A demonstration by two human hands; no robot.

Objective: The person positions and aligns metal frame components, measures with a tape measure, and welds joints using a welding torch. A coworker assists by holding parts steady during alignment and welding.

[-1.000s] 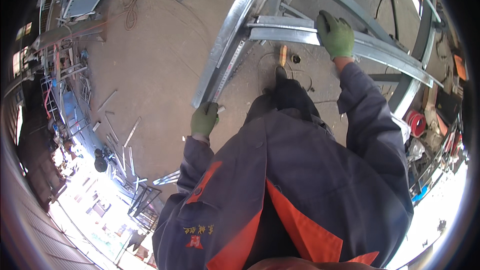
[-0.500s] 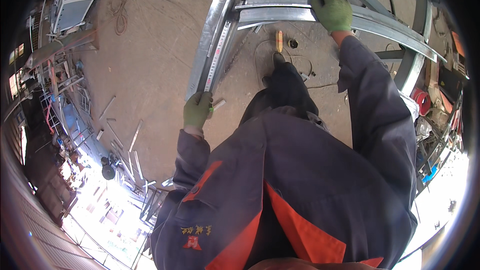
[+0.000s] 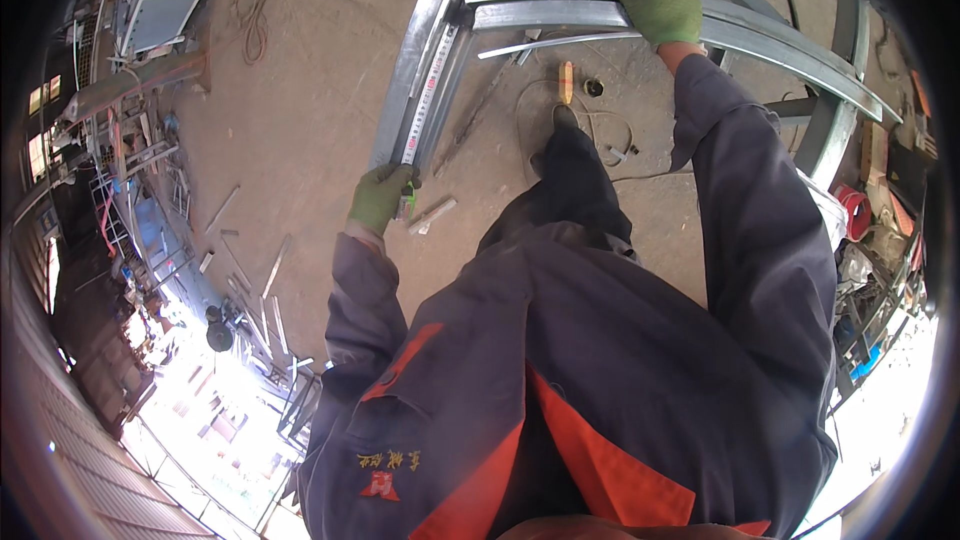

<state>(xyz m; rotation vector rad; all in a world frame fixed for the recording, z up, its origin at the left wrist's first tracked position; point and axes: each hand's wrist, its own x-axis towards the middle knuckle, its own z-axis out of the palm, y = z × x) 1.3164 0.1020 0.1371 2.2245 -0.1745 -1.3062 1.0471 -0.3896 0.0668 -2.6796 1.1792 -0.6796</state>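
My left hand (image 3: 381, 198), in a green glove, is closed around a tape measure with a bright green case (image 3: 407, 202), mostly hidden by the fingers. Its white blade (image 3: 427, 103) runs out from the hand along a long galvanized steel channel (image 3: 404, 100) that slopes up and away. My right hand (image 3: 660, 6), also gloved in green, rests with curled fingers on a steel crossbar (image 3: 560, 14) made of two parallel profiles. That crossbar meets the long channel near its upper part. The right fingertips grip over the crossbar's far edge.
Beyond the crossbar, more frame members (image 3: 835, 140) stand at the right. An orange-yellow tool (image 3: 566, 82) and a small dark round item (image 3: 593, 87) lie on the floor by my foot. Metal offcuts (image 3: 432, 215) lie near my left hand, and rope (image 3: 255, 15) lies farther left.
My left hand has shifted slightly left and away, and more of the tape's green case shows. My right hand keeps its hold on the crossbar. The view has shifted a little.
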